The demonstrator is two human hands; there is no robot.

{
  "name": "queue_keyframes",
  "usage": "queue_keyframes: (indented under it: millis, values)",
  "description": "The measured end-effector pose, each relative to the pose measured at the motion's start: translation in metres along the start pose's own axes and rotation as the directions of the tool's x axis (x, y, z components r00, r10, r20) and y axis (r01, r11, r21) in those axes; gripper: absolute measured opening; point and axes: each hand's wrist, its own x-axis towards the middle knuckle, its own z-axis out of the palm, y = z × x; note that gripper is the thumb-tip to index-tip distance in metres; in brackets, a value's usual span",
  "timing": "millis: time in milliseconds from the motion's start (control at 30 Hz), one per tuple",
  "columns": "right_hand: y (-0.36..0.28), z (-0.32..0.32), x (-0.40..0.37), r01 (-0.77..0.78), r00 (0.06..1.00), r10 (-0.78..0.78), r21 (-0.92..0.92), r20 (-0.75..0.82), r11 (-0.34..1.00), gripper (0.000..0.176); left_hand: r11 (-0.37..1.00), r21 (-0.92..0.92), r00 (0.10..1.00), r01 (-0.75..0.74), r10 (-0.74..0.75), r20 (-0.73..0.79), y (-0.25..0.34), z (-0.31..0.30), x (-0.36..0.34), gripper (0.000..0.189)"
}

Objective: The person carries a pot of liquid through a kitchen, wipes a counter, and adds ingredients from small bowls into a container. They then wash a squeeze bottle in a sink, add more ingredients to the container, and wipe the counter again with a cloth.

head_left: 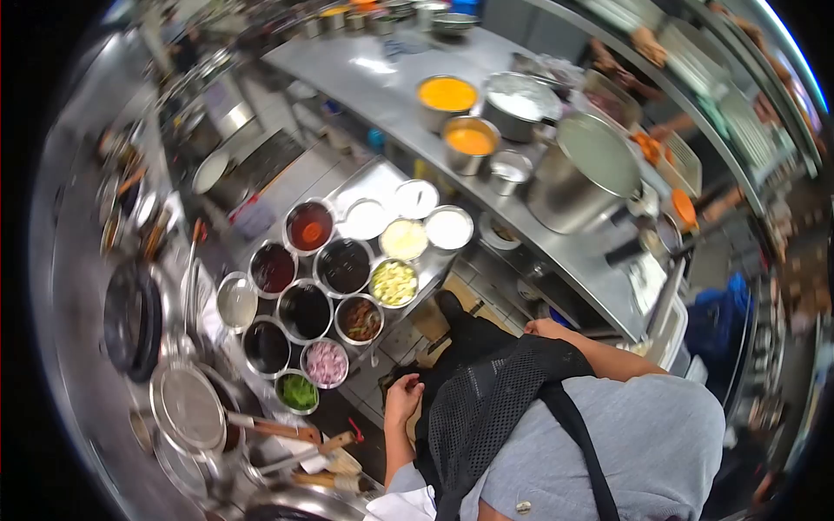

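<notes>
My left hand (402, 398) hangs beside my black apron (478, 395), fingers loosely bent and apart, with nothing seen in it. It is nearest to a group of round metal containers: chopped pink onion (327, 363), chopped greens (298, 392), a brown chunky mix (360, 319) and pale yellow-green pieces (394, 283). Behind these stand dark liquids (304, 311), a red-brown liquid (310, 226) and white contents (449, 227). On my other side, my right hand (546, 328) is near the steel counter's edge, apart from the containers; its fingers are partly hidden and small.
The steel counter (565, 260) carries a large pot (584, 174) and orange-yellow pots (447, 93). A strainer (188, 408) and wok (132, 319) lie left. Co-workers' hands (649, 45) show under the shelf. Tiled floor (395, 340) lies below.
</notes>
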Motion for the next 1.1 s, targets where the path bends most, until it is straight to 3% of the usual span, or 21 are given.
queue_keyframes:
  millis: [133, 200, 300, 367, 467, 567, 633, 700, 833, 867, 900, 967, 1100]
  values:
    - [0.086, 0.035, -0.033, -0.088, 0.995, 0.084, -0.074, -0.062, 0.993, 0.038, 0.986, 0.027, 0.967, -0.162, 0.153, 0.205, 0.018, 0.028, 0.025, 0.032]
    - [0.092, 0.028, -0.051, -0.125, 0.988, 0.119, -0.061, -0.100, 0.990, 0.040, 1.000, -0.010, 0.978, 0.019, -0.016, 0.210, 0.023, 0.040, 0.030, 0.030]
    - [0.102, -0.004, -0.063, -0.128, 0.976, 0.133, 0.037, -0.174, 0.991, 0.037, 0.999, -0.040, 0.962, -0.004, 0.014, 0.273, 0.049, 0.065, 0.043, 0.030]
    - [0.104, -0.044, -0.086, -0.144, 0.965, 0.205, 0.321, -0.165, 0.936, 0.032, 0.996, -0.069, 0.938, -0.057, 0.077, 0.337, 0.079, 0.091, 0.054, 0.030]
    - [0.146, -0.095, -0.118, -0.038, 0.979, 0.158, 0.646, -0.129, 0.763, 0.033, 0.982, -0.127, 0.893, -0.137, 0.178, 0.414, 0.130, 0.141, 0.079, 0.030]
    - [0.218, -0.148, -0.153, 0.079, 0.965, 0.151, 0.790, -0.213, 0.608, 0.034, 0.988, -0.122, 0.895, -0.097, 0.141, 0.423, 0.178, 0.210, 0.106, 0.027]
    - [0.262, -0.188, -0.184, 0.147, 0.887, 0.256, 0.761, -0.384, 0.633, 0.034, 0.935, -0.351, 0.865, -0.056, 0.222, 0.451, 0.302, 0.259, 0.083, 0.027]
    - [0.322, -0.216, -0.197, 0.284, 0.772, 0.321, 0.751, -0.548, 0.596, 0.032, 0.886, -0.391, 0.703, -0.249, 0.443, 0.557, 0.369, 0.307, 0.089, 0.029]
    - [0.396, -0.249, -0.201, 0.406, 0.613, 0.560, 0.830, -0.557, 0.381, 0.026, 0.834, -0.296, 0.465, -0.465, 0.515, 0.721, 0.503, 0.413, 0.095, 0.032]
    - [0.407, -0.260, -0.199, 0.467, 0.546, 0.635, 0.828, -0.546, 0.310, 0.024, 0.805, -0.303, 0.451, -0.510, 0.550, 0.703, 0.535, 0.441, 0.099, 0.031]
    - [0.417, -0.267, -0.196, 0.469, 0.556, 0.620, 0.825, -0.554, 0.316, 0.024, 0.774, -0.306, 0.437, -0.555, 0.584, 0.684, 0.565, 0.469, 0.103, 0.031]
    - [0.430, -0.271, -0.186, 0.486, 0.509, 0.684, 0.830, -0.522, 0.272, 0.025, 0.752, -0.262, 0.434, -0.605, 0.588, 0.683, 0.599, 0.532, 0.137, 0.031]
    - [0.448, -0.272, -0.168, 0.543, 0.529, 0.684, 0.820, -0.502, 0.182, 0.021, 0.711, 0.097, 0.598, -0.696, 0.499, 0.628, 0.610, 0.645, 0.213, 0.026]
